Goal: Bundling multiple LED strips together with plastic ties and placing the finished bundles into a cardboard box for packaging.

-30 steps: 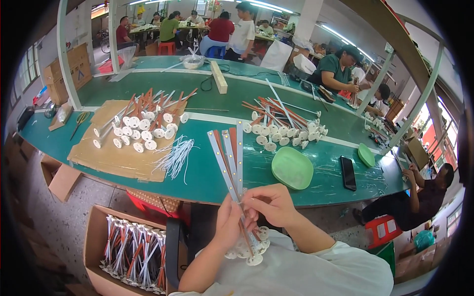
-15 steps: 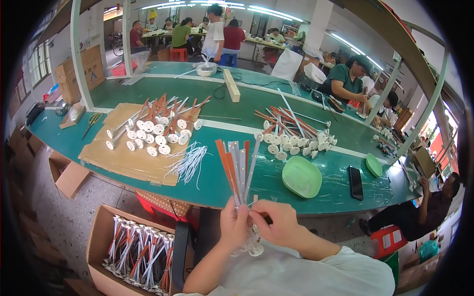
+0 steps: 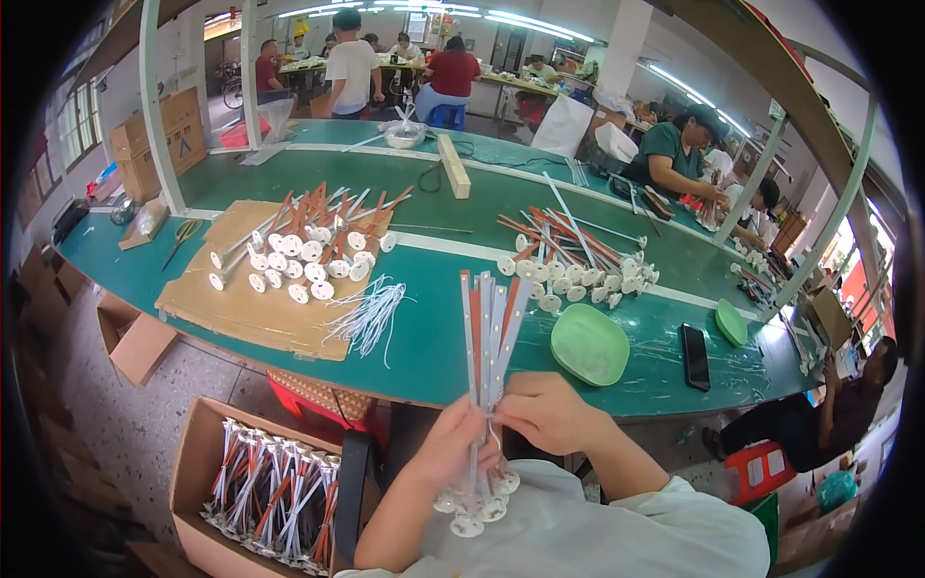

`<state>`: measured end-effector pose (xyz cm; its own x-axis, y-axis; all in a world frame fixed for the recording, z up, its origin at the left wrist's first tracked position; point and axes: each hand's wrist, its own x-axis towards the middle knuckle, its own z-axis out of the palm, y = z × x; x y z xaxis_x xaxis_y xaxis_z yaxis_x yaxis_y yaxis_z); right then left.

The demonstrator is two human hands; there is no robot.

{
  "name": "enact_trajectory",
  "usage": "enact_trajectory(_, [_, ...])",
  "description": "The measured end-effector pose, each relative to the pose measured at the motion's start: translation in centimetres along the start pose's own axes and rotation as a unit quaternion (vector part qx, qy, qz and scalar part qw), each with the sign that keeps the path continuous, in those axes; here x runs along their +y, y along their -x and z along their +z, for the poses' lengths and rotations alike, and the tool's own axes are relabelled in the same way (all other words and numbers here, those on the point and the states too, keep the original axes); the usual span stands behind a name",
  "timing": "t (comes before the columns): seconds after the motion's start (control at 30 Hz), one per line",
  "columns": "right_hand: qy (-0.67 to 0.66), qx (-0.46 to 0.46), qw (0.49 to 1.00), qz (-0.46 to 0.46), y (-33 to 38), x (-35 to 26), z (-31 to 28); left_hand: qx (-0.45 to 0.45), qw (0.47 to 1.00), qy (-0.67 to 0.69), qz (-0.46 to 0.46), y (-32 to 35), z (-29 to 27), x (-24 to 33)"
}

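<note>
Head view: left hand (image 3: 445,451) and right hand (image 3: 547,412) clamp strip bundle (image 3: 488,332) upright; bundling step, square ends next.

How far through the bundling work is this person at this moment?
Done: a cardboard box by the left knee already holds finished strip bundles. In hand: the left hand and right hand grip one bundle of strips upright. Left: two loose piles on the green table.
</note>
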<state>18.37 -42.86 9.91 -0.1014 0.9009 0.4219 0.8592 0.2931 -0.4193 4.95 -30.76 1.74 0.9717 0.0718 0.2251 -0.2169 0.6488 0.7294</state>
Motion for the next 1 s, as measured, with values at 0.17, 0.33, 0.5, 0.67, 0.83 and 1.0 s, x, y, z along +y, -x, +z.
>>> enact_trajectory(0.17, [0.208, 0.054, 0.976, 0.021, 0.3, 0.2, 1.6, 0.055, 0.998, 0.025, -0.029, -0.7, 0.0, -0.1])
enact_trajectory(0.33, [0.213, 0.087, 0.973, -0.012, -0.2, -1.6, 0.4, 0.095, 0.992, 0.072, -0.050, -0.7, 0.3, -0.1])
enact_trajectory(0.5, [0.198, 0.005, 0.979, -0.041, 0.5, 0.2, -0.1, 0.048, 0.998, -0.007, -0.047, -0.7, -0.3, 0.0])
enact_trajectory(0.67, [0.228, -0.037, 0.973, -0.030, -0.1, -0.2, -0.4, 0.073, 0.995, -0.069, -0.019, -1.2, -0.2, -0.6])
enact_trajectory(0.83, [0.224, -0.059, 0.972, -0.041, 0.0, 0.4, -0.2, 0.086, 0.988, -0.125, -0.021, -1.1, -0.5, -0.6])
enact_trajectory(1.0, [0.194, -0.016, 0.981, -0.017, 0.2, 0.7, 1.4, 0.092, 0.983, -0.155, -0.026, -1.0, -0.6, 0.3])
